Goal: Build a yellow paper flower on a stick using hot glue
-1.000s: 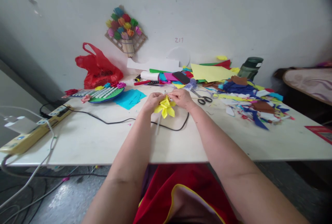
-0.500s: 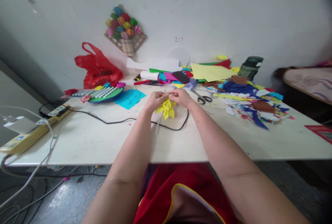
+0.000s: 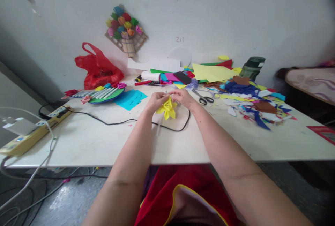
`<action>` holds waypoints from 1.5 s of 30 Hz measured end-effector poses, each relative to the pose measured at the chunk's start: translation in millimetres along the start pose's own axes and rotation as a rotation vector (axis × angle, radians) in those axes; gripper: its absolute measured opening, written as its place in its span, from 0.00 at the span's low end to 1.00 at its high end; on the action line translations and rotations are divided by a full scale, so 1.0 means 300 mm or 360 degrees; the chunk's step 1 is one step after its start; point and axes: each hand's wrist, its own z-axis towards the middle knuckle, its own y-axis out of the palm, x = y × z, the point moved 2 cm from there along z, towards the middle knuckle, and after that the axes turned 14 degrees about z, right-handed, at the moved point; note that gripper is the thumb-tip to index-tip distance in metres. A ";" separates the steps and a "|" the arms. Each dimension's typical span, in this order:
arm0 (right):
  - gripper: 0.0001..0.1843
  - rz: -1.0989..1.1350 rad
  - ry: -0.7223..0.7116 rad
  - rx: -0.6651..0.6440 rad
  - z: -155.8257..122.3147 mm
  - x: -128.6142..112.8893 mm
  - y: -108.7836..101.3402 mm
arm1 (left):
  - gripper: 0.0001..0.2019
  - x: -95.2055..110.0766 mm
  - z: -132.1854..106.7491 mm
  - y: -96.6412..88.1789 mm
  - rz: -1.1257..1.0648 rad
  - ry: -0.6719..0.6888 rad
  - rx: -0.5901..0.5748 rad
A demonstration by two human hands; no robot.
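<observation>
Close together over the middle of the table (image 3: 104, 145), my two hands meet at a yellow paper flower (image 3: 168, 110) with pointed petals. My left hand (image 3: 157, 101) is closed in a pinch at the flower's upper left edge. Fingers curled, my right hand (image 3: 183, 98) pinches at its upper right edge. The fingertips nearly touch and hide the top of the flower. A thin pale stick (image 3: 158, 128) shows just below the petals. Around them loops a black cable (image 3: 172, 129).
Black-handled scissors (image 3: 203, 98) lie right of my hands, before a heap of paper scraps (image 3: 251, 97). Blue paper (image 3: 131, 99) and a decorated green board (image 3: 110, 95) lie left. A power strip (image 3: 34, 130), red bag (image 3: 98, 67) and dark bottle (image 3: 252, 68) stand farther out.
My right hand's fingers have shifted slightly at the top of the flower. Both hands stay in the same place, and the things on the table have not moved.
</observation>
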 end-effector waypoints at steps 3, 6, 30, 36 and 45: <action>0.17 0.0040 0.0082 -0.0020 -0.002 0.000 -0.007 | 0.20 -0.009 0.004 -0.005 0.0039 -0.0009 0.0015; 0.14 -0.0032 0.0003 -0.0015 0.001 0.009 -0.012 | 0.20 -0.014 0.006 -0.008 0.0054 0.0005 0.0012; 0.08 -0.0415 -0.0299 0.0061 0.010 0.016 -0.009 | 0.17 -0.032 0.014 -0.021 -0.0175 -0.0094 -0.0058; 0.08 -0.0462 -0.0301 0.0060 0.011 0.015 -0.006 | 0.11 -0.037 0.011 -0.020 -0.0162 -0.0074 -0.0090; 0.08 -0.0404 -0.0306 0.0073 0.019 0.035 -0.005 | 0.09 -0.020 0.004 -0.021 -0.0114 -0.0122 -0.0058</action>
